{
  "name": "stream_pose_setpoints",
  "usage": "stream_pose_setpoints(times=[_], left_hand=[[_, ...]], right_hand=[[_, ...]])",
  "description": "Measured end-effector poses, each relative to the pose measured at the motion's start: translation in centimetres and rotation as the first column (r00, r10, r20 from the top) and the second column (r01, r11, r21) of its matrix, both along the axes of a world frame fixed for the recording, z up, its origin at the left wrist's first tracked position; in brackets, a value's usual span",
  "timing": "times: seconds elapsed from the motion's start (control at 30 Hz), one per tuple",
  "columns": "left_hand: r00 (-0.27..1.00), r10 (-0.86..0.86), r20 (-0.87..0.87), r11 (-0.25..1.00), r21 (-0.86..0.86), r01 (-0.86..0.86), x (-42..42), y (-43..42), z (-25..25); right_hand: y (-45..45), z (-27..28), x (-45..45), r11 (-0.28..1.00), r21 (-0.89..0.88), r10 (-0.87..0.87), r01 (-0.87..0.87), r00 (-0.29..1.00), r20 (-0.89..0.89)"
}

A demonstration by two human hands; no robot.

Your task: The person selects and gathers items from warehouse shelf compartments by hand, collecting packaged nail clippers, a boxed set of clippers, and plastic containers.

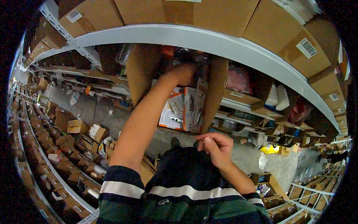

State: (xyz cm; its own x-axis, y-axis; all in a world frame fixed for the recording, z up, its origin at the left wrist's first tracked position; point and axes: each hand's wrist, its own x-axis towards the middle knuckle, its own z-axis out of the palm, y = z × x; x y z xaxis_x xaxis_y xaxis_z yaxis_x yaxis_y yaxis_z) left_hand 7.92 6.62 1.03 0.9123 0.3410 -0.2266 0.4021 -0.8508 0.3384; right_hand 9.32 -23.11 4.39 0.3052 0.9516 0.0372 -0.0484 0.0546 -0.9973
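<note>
My left hand (183, 74) reaches deep into an open cardboard box (216, 97) on the shelf. Its fingers are lost in the shadow at the back, near dark and orange things I cannot make out. Below that wrist, in the front of the box, lie flat white-and-orange packages (172, 114), one with a dark picture on it, and some clear wrap. My right hand (218, 147) is just outside the box's front edge, with fingers curled and the thumb close to them. Whatever its fingertips pinch, if anything, is hidden.
A white shelf beam (167, 30) crosses above the box, carrying large labelled cartons (216, 15). Neighbouring bins hold a pink-wrapped package (238, 80) and white rolls (281, 98). Behind me, racks of small boxes (52, 149) line the aisle, with loose cartons (77, 126) on the floor.
</note>
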Motion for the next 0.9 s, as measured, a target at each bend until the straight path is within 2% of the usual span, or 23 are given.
stream_pose_setpoints(times=[0.03, 0.07, 0.1, 0.13, 0.17, 0.23, 0.3, 0.33, 0.4, 0.43, 0.57, 0.6, 0.63, 0.67, 0.7, 0.77, 0.8, 0.83, 0.87, 0.9], left_hand=[[1.0, -0.003, -0.004, 1.0, -0.004, 0.003, -0.4, -0.7, 1.9], [0.996, 0.075, 0.044, 0.992, -0.101, -0.07, -1.2, -1.9, 4.4], [0.984, 0.158, 0.086, 0.97, -0.198, -0.138, -1.8, -2.9, 5.6], [0.984, 0.156, 0.084, 0.97, -0.199, -0.137, -2.1, -3.6, 5.0], [0.941, 0.169, 0.293, 0.979, -0.164, -0.125, -2.3, -4.1, 3.8], [0.854, 0.171, 0.491, 0.984, -0.124, -0.125, -2.1, -4.0, 2.3], [0.872, 0.265, 0.412, 0.933, -0.339, -0.123, -1.3, -3.4, 1.6], [0.871, 0.267, 0.413, 0.932, -0.34, -0.124, -1.6, -4.0, 3.0], [0.876, 0.395, 0.275, 0.904, -0.285, -0.318, -2.5, -5.8, 5.7], [0.877, 0.396, 0.274, 0.904, -0.284, -0.319, -3.2, -6.5, 6.1], [0.59, 0.563, 0.579, 0.825, -0.431, -0.365, -7.4, -10.7, 9.1], [0.518, 0.488, 0.702, 0.872, -0.38, -0.308, -8.5, -11.9, 8.9], [0.431, 0.401, 0.808, 0.913, -0.317, -0.256, -9.8, -13.1, 8.7], [0.568, 0.217, 0.794, 0.967, -0.095, -0.237, -11.6, -14.1, 9.0], [0.69, 0.037, 0.723, 0.975, 0.126, -0.184, -13.3, -15.0, 9.2], [0.452, -0.188, 0.872, 0.98, 0.199, 0.024, -14.9, -16.1, 7.2], [0.454, -0.187, 0.871, 0.981, 0.194, 0.031, -15.3, -17.1, 7.1], [0.531, -0.197, 0.824, 0.979, 0.188, 0.072, -15.7, -18.1, 7.1], [0.603, -0.211, 0.77, 0.977, 0.182, 0.109, -16.1, -18.9, 7.0], [0.603, -0.21, 0.769, 0.977, 0.18, 0.11, -16.5, -19.5, 6.5]], right_hand=[[0.0, -0.4, 0.0, 0.999, 0.006, -0.036, 0.036, 0.999, -0.012], [-0.1, -0.6, 0.0, 0.997, 0.011, -0.074, 0.074, 0.997, -0.025], [-0.1, -0.6, 0.0, 0.997, 0.008, -0.079, 0.079, 0.997, -0.028], [-0.1, -0.6, 0.0, 0.997, 0.006, -0.082, 0.082, 0.996, -0.029], [0.0, -0.6, 0.0, 0.997, 0.005, -0.083, 0.083, 0.996, -0.03], [0.1, -0.6, -0.1, 0.997, 0.01, -0.078, 0.078, 0.996, -0.031], [0.2, -0.6, -0.1, 0.997, 0.012, -0.073, 0.073, 0.997, -0.03], [0.2, -0.5, -0.1, 0.997, 0.012, -0.079, 0.08, 0.997, -0.026], [0.0, -0.5, 0.0, 0.996, 0.011, -0.085, 0.085, 0.996, -0.024], [-0.3, -0.7, 0.4, 0.998, -0.027, -0.06, 0.059, 0.998, -0.015], [-0.5, -0.8, 0.8, 0.996, -0.071, -0.055, 0.052, 0.998, -0.038], [-0.5, -1.0, 0.9, 0.996, -0.069, -0.062, 0.06, 0.997, -0.039], [-0.6, -1.3, 1.0, 0.999, -0.011, -0.047, 0.045, 0.983, -0.177], [-0.6, -1.5, 1.0, 0.998, 0.047, -0.021, 0.037, 0.95, -0.312], [-0.6, -1.5, 1.0, 0.998, 0.046, -0.026, 0.043, 0.948, -0.317], [-0.4, -1.1, 0.9, 0.995, 0.096, 0.085, -0.037, 0.82, -0.565], [-0.3, -0.1, 0.7, 0.997, 0.055, 0.072, -0.049, 0.806, -0.587], [-0.5, -0.2, 0.8, 0.998, 0.049, 0.062, -0.041, 0.806, -0.589], [-0.6, -0.5, 0.9, 0.997, -0.037, 0.044, -0.069, 0.888, -0.458], [-0.5, -0.6, 0.9, 0.989, -0.124, 0.043, -0.086, 0.948, -0.316]])
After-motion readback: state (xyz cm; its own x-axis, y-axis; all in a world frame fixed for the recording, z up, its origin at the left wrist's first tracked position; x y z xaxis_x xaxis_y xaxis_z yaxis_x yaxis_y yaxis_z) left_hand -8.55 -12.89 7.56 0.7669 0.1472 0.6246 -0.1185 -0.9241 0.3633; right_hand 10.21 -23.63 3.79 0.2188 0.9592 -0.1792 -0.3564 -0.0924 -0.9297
